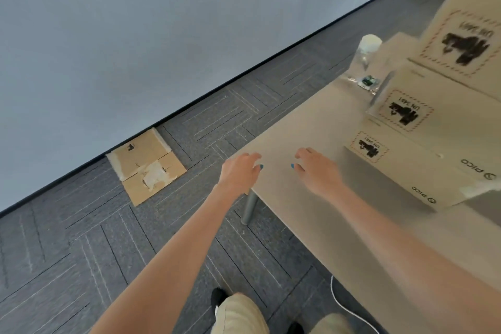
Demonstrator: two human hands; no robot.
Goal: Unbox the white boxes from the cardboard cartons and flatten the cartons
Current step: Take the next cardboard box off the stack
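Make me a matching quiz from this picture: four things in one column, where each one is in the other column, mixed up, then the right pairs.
Things
1. flattened carton
2. clear bottle
3. white cable
4. left hand

Places
A. on the floor near the person's shoes
B. at the corner of the table
C. on the carpet against the wall
D. standing on the table beside the stacked cartons

Pairs: 1-C, 2-D, 3-A, 4-B

Cartons (423, 144) stacked on table (311, 127); flattened carton (146, 165) on floor, left.
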